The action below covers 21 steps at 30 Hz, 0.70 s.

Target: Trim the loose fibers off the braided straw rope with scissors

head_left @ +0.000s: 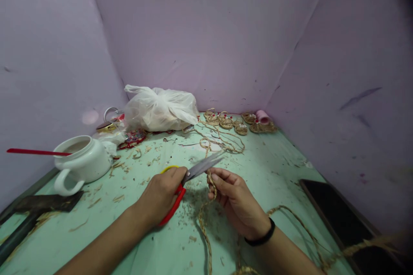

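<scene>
My left hand [166, 193] is closed on scissors [201, 166] with red and yellow handles. Their blades point up and to the right, beside my right fingertips. Between the thumb and fingers of my right hand [234, 197], which wears a black wristband, is a braided straw cord [203, 219]. One length of cord hangs down toward the front edge of the view. Beyond the blades, more cord lies in loose loops [237, 148] on the green table [267, 167].
A white pot [85, 165] holding a red stick stands at the left, above a hammer [41, 204]. A white plastic bag [161, 109] is at the back, near woven straw pieces [226, 121] and a pink spool [263, 117]. A dark flat object [338, 215] lies right.
</scene>
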Motion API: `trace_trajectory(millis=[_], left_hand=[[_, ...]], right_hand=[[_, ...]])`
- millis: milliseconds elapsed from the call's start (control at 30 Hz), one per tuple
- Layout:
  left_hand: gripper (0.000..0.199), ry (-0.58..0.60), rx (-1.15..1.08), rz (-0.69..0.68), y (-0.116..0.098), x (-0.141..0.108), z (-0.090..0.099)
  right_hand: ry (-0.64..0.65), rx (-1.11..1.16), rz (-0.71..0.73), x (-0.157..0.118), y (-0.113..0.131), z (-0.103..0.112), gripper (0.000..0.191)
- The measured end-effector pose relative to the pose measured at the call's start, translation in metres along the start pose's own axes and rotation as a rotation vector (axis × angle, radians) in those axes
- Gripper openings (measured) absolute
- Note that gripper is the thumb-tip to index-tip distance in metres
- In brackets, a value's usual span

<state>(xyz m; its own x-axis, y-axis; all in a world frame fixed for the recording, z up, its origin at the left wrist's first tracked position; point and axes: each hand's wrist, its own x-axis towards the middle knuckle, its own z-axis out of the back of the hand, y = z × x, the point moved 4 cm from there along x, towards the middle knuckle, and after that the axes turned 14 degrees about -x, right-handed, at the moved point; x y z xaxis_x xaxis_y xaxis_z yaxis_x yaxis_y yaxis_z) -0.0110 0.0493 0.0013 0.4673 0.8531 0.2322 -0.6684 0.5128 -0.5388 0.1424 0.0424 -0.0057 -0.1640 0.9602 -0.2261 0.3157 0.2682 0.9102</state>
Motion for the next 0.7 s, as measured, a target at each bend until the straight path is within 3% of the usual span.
trace_trajectory(millis=[167, 267, 700], left_hand=[[0.021, -0.256, -0.099, 0.057, 0.008, -0.003, 0.010], [0.024, -0.331, -0.092, 0.070, 0.012, -0.005, 0.011], [0.035, -0.305, -0.076, 0.019, 0.014, -0.008, 0.002]], right_hand=[[0.004, 0.014, -0.005, 0.002, -0.003, 0.002, 0.020], [0.008, 0.020, 0.007, 0.002, -0.003, 0.002, 0.016], [-0.004, -0.004, -0.050, 0.008, -0.011, 0.002, 0.010]])
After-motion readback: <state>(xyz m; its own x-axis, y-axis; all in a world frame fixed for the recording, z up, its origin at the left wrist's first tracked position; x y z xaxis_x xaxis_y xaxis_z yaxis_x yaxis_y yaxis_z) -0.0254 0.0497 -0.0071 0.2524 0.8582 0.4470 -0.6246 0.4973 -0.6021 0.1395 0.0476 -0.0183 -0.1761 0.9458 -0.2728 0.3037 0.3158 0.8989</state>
